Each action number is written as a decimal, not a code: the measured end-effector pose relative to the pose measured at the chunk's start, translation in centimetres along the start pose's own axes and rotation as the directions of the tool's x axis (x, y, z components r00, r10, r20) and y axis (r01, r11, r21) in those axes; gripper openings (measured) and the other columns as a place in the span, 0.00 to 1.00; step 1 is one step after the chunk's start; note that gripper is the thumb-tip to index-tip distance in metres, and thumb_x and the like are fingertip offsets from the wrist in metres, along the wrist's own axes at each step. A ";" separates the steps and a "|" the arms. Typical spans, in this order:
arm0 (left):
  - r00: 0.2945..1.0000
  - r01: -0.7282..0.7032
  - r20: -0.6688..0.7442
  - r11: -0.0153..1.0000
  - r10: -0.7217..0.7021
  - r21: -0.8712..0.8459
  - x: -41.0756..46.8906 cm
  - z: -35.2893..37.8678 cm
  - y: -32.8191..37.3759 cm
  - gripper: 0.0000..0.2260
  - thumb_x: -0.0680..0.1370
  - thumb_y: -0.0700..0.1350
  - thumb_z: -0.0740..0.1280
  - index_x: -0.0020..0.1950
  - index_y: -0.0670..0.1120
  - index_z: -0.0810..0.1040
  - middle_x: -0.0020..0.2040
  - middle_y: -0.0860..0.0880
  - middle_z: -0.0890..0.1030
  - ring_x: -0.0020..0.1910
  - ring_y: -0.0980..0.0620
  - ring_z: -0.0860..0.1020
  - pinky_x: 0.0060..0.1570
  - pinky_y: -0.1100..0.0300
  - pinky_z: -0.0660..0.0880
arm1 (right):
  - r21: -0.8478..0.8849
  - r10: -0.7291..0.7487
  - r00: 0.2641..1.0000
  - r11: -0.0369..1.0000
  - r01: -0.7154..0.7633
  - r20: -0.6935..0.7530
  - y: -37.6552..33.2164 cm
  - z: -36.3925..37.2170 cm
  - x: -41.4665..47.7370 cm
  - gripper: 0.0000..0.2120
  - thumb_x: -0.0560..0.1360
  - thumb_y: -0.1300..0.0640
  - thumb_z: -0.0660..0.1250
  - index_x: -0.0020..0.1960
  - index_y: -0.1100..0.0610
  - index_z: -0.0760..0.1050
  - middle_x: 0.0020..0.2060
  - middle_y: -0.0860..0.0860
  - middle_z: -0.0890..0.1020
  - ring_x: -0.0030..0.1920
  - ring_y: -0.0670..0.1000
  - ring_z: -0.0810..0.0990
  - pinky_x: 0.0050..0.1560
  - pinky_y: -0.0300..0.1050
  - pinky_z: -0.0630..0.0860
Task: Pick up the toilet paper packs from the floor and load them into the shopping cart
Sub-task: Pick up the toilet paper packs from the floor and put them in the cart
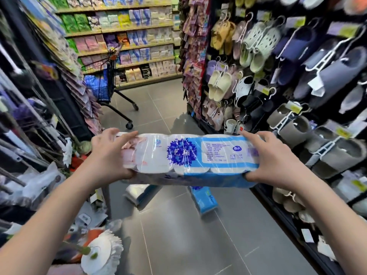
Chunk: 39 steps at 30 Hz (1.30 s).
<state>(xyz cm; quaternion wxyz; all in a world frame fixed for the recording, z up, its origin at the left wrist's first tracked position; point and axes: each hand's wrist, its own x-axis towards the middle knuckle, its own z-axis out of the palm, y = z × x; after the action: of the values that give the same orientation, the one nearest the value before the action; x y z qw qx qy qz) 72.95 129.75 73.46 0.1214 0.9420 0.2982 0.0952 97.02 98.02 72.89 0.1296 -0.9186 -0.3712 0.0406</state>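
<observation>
Now a toilet paper pack (188, 157) hangs crosswise in the aisle, gripped at both ends.

Mops (102, 253) and bagged goods crowd the left side, smeared by motion. Beyond them the shopping cart (105, 84) stands on the grey floor (198, 245), well apart from the pack, its basket partly cut off by the left rack, with something blue inside. The left hand (108, 153) wraps the pack's left end, thumb on top. Under the held pack a white pack (139, 192) and a blue pack (204, 199) lie on the floor, both partly hidden. The right hand (272, 161) clasps the right end, forefinger stretched along the top edge. Slippers (297, 76) hang on the right rack, blurred.
</observation>
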 end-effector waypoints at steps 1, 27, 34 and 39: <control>1.000 -0.012 0.014 1.000 0.012 -0.005 0.3 -0.1 0.2 0.49 0.58 0.53 0.81 0.75 0.65 0.64 0.72 0.46 0.61 0.72 0.40 0.58 0.73 0.44 0.58 | 0.005 0.022 1.000 1.000 -0.022 -0.005 0.0 -0.1 -0.6 0.56 0.55 0.42 0.73 0.81 0.41 0.54 0.72 0.53 0.65 0.70 0.57 0.71 0.70 0.52 0.71; 0.509 -0.755 0.243 0.563 0.826 -0.337 -11.3 10.0 22.8 0.49 0.48 0.62 0.74 0.71 0.60 0.72 0.70 0.39 0.66 0.72 0.37 0.63 0.69 0.51 0.57 | 0.150 0.890 0.432 0.452 -0.879 -0.147 -2.9 1.3 -46.2 0.55 0.58 0.47 0.77 0.80 0.41 0.56 0.73 0.57 0.65 0.74 0.57 0.67 0.71 0.52 0.69; 0.307 -0.827 0.252 0.388 0.918 -0.406 -24.8 12.3 31.8 0.48 0.50 0.67 0.68 0.72 0.61 0.71 0.71 0.41 0.66 0.74 0.38 0.62 0.70 0.52 0.57 | 0.276 0.966 0.217 0.249 -0.928 -0.142 -2.8 2.1 -63.3 0.53 0.56 0.46 0.74 0.79 0.38 0.57 0.75 0.55 0.64 0.75 0.57 0.66 0.74 0.56 0.66; 0.172 -0.856 0.253 0.271 0.952 -0.440 -35.3 13.6 38.0 0.48 0.50 0.66 0.68 0.72 0.61 0.71 0.69 0.43 0.67 0.73 0.39 0.63 0.70 0.48 0.59 | 0.309 0.980 0.099 0.149 -0.939 -0.173 -2.5 2.2 -75.0 0.52 0.55 0.45 0.71 0.78 0.39 0.60 0.74 0.56 0.65 0.74 0.58 0.68 0.74 0.55 0.66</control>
<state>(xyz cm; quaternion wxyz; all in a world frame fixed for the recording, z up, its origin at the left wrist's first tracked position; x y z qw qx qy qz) 68.50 76.65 67.59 0.2008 0.9039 -0.3735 -0.0558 40.89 48.32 69.88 0.1875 -0.9188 0.3468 -0.0193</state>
